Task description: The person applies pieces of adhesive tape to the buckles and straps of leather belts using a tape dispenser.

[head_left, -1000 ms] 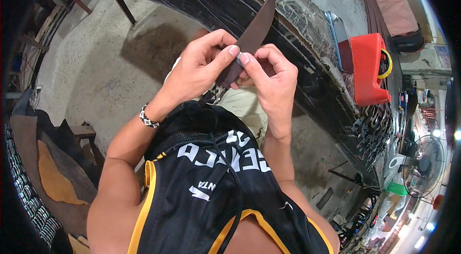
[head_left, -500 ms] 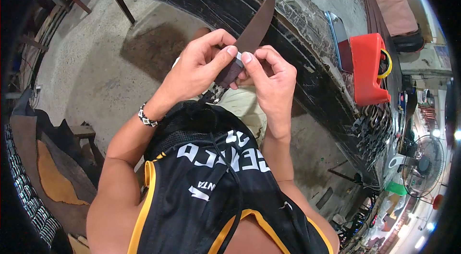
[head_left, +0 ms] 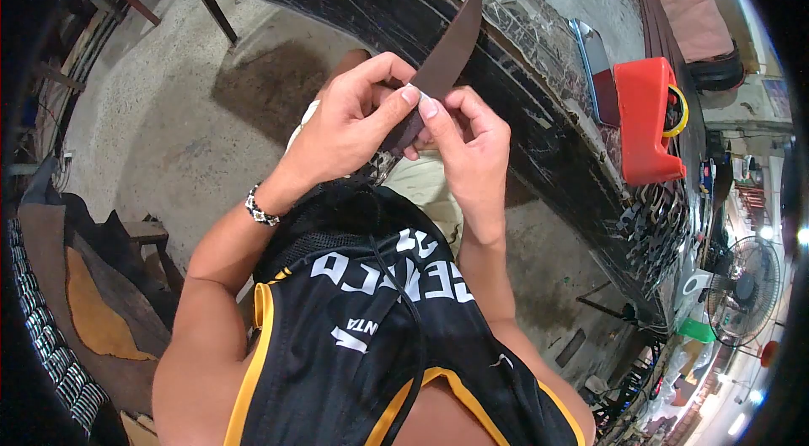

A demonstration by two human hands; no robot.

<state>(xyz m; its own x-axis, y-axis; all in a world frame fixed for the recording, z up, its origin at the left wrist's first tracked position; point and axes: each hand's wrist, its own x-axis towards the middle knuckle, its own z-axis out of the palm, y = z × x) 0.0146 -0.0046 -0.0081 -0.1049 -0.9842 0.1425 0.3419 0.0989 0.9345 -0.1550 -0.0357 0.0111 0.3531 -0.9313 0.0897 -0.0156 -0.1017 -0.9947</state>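
Observation:
A dark brown strap (head_left: 449,53) runs from the workbench down to both hands, held over the lap. My left hand (head_left: 358,117), with a beaded bracelet on its wrist, pinches the strap's near end between thumb and fingers. From the other side my right hand (head_left: 468,136) pinches the same end, its thumb tip close to the left thumb tip. Between the thumbs a small pale piece shows, mostly covered by them. The strap's lower end is partly hidden behind the fingers.
On the scratched black workbench (head_left: 539,101) lie a phone (head_left: 593,67) and a red tape dispenser (head_left: 645,122) with yellow tape. Metal pieces (head_left: 657,223) hang at its edge. A fan (head_left: 743,290) stands at the right. Leather pieces (head_left: 97,303) lie at the lower left.
My right hand has shifted slightly left, and its thumb now covers more of the pale piece. Less of the strap's lower end shows between the hands.

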